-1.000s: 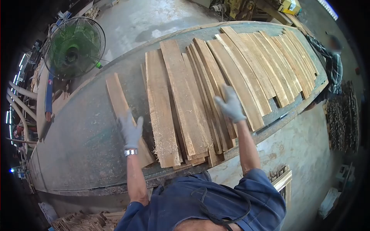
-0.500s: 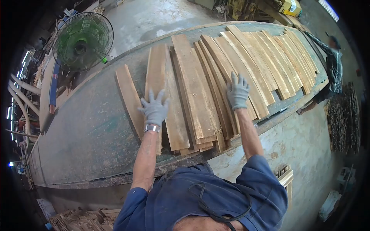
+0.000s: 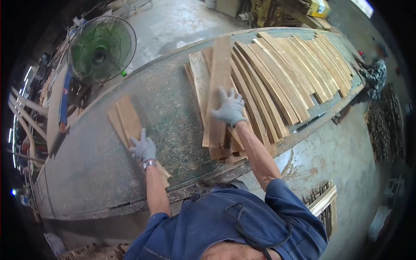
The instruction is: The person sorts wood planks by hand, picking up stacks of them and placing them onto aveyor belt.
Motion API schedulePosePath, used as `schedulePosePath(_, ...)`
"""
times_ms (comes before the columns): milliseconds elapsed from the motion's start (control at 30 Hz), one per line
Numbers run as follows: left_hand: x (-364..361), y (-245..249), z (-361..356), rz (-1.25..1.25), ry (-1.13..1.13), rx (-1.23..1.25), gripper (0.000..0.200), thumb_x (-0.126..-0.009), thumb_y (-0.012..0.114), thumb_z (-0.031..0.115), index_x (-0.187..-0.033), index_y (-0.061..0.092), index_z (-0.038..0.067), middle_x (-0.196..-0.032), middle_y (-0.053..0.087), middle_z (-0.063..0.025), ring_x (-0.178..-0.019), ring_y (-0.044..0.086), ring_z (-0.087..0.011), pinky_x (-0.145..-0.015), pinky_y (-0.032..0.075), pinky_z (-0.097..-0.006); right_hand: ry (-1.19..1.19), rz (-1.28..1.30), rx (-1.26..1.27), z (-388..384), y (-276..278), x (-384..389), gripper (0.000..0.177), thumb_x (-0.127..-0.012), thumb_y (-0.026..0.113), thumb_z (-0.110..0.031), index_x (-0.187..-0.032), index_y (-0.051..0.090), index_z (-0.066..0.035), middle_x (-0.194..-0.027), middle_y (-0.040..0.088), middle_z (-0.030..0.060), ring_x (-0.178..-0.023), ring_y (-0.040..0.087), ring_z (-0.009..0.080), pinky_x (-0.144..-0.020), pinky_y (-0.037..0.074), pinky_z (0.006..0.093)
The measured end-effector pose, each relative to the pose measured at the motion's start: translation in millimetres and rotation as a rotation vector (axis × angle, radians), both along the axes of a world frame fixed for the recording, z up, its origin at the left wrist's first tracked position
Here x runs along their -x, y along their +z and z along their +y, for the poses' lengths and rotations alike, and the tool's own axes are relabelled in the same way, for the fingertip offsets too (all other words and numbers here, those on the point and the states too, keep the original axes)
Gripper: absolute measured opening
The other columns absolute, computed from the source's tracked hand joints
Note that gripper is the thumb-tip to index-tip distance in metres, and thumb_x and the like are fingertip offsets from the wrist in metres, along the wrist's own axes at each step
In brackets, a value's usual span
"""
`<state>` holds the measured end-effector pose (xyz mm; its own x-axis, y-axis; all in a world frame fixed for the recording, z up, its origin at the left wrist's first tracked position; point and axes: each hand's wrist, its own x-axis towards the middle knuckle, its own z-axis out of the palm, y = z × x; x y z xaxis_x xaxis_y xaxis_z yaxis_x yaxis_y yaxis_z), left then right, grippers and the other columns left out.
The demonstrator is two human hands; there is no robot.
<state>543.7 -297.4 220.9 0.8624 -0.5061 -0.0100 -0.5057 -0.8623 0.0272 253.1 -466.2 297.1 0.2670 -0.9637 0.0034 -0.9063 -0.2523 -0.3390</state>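
Observation:
My left hand [image 3: 144,149], in a grey glove, rests on a pair of short wooden boards [image 3: 125,119] lying apart on the left of the table. Its fingers are spread on the wood; the boards' near ends pass under the palm. My right hand [image 3: 229,108], gloved alike, lies with spread fingers on a long wooden board [image 3: 218,78] on top of the overlapping pile. Beside it, a row of several more planks [image 3: 277,82] runs side by side to the right. Some lower boards are partly hidden under the top one.
The boards lie on a long, worn green table [image 3: 169,117] strewn with wood chips. A green fan [image 3: 100,54] stands beyond its far left edge. Another person [image 3: 376,73] is at the right end. Stacked wood [image 3: 325,201] sits below the near edge.
My left hand has moved left and nearer, with two boards shifted away from the pile. My right hand has moved left onto the top board. Boards at the pile's left end now lie closer together.

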Motion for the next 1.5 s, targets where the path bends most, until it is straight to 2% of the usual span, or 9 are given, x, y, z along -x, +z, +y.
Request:
schedulePosePath(367,-132.9,-11.1,87.8,0.009,0.058,0.002,0.047,-0.091,0.05,0.04,-0.136,0.041,0.051,-0.155,0.024,-0.0052,-0.127,0.033,-0.0441,-0.09,0.039,-0.0581,0.536,-0.317,-0.026,143.5,-85.3,-157.8,0.089,-0.066,0.067,-0.058,-0.141,0.04,-0.019,-0.146,0.034,0.025,-0.134,0.025,0.0537,-0.111,0.022,0.057)
schedulePosePath(500,-155.9,-10.4,110.8,0.003,-0.014,-0.008,0.046,-0.091,0.051,0.041,-0.135,0.043,0.05,-0.155,0.023,-0.0061,-0.134,0.024,-0.0474,-0.099,0.032,-0.0634,0.377,-0.302,0.448,92.8,-25.5,-91.7,0.076,-0.071,0.067,-0.059,-0.133,0.048,-0.019,-0.141,0.042,0.0194,-0.135,0.035,0.0329,-0.111,0.027,0.0511)
schedulePosePath(567,-173.2,-19.0,118.0,-0.008,-0.05,-0.006,0.045,-0.091,0.051,0.043,-0.134,0.043,0.051,-0.155,0.023,-0.0062,-0.136,0.02,-0.0482,-0.101,0.029,-0.0654,0.064,-0.082,0.155,38.2,6.7,-12.6,0.078,-0.075,0.064,-0.056,-0.137,0.043,-0.013,-0.142,0.041,0.0162,-0.137,0.032,0.0312,-0.112,0.025,0.0495)
schedulePosePath(733,-138.3,-19.5,69.9,-0.267,-0.276,0.408,0.061,-0.09,0.05,0.05,-0.138,0.046,0.012,-0.137,0.047,-0.0226,-0.132,0.036,-0.0409,-0.112,0.02,-0.0516,-0.148,0.231,0.194,11.2,-59.6,58.7,0.096,-0.073,0.054,-0.069,-0.14,0.036,-0.003,-0.148,0.031,0.0239,-0.143,0.021,0.0324,-0.114,0.015,0.0479)
schedulePosePath(833,-37.2,3.0,-30.4,-0.046,-0.653,0.621,0.06,-0.086,0.061,0.041,-0.13,0.05,0.002,-0.131,0.053,-0.0202,-0.124,0.045,-0.0372,-0.108,0.025,-0.0512,0.124,-0.174,0.194,54.6,-67.3,16.8,0.092,-0.068,0.062,-0.065,-0.13,0.045,0.0,-0.133,0.045,0.0216,-0.133,0.034,0.035,-0.115,0.009,0.0496)
schedulePosePath(933,73.5,14.5,-107.7,0.046,-1.157,0.639,0.056,-0.088,0.059,0.042,-0.137,0.048,0.016,-0.145,0.041,-0.0163,-0.136,0.031,-0.0367,-0.115,0.016,-0.0488,0.311,-0.139,0.419,92.6,-84.6,-25.6,0.085,-0.069,0.065,-0.061,-0.127,0.049,0.0,-0.13,0.05,0.023,-0.128,0.043,0.033,-0.112,0.02,0.0505)
schedulePosePath(1067,135.9,35.8,-131.4,0.18,-0.992,0.145,0.056,-0.089,0.046,0.057,-0.14,0.042,0.035,-0.155,0.025,-0.012,-0.139,0.013,-0.0504,-0.112,0.003,-0.0618,0.327,-0.207,-0.004,65.9,-38.7,18.3,0.072,-0.072,0.068,-0.054,-0.123,0.055,-0.005,-0.131,0.051,0.0213,-0.124,0.047,0.0331,-0.106,0.031,0.0493)
schedulePosePath(1100,137.0,24.0,-138.5,0.184,-0.941,0.094,0.056,-0.089,0.043,0.06,-0.141,0.041,0.038,-0.156,0.022,-0.0108,-0.139,0.01,-0.0528,-0.111,0.001,-0.0641,0.035,-0.109,0.354,57.2,-51.0,42.0,0.07,-0.073,0.069,-0.05,-0.128,0.052,-0.011,-0.134,0.048,0.0188,-0.126,0.044,0.0315,-0.105,0.032,0.0468)
schedulePosePath(1500,52.7,-25.6,-116.0,0.051,-0.608,0.218,0.057,-0.093,0.038,0.055,-0.143,0.041,0.028,-0.154,0.029,-0.0047,-0.138,0.021,-0.0461,-0.11,0.008,-0.0656,-0.231,0.159,0.291,9.8,-96.4,128.6,0.066,-0.086,0.046,-0.06,-0.137,0.05,-0.017,-0.147,0.032,0.0263,-0.139,0.023,0.041,-0.111,0.011,0.0558)
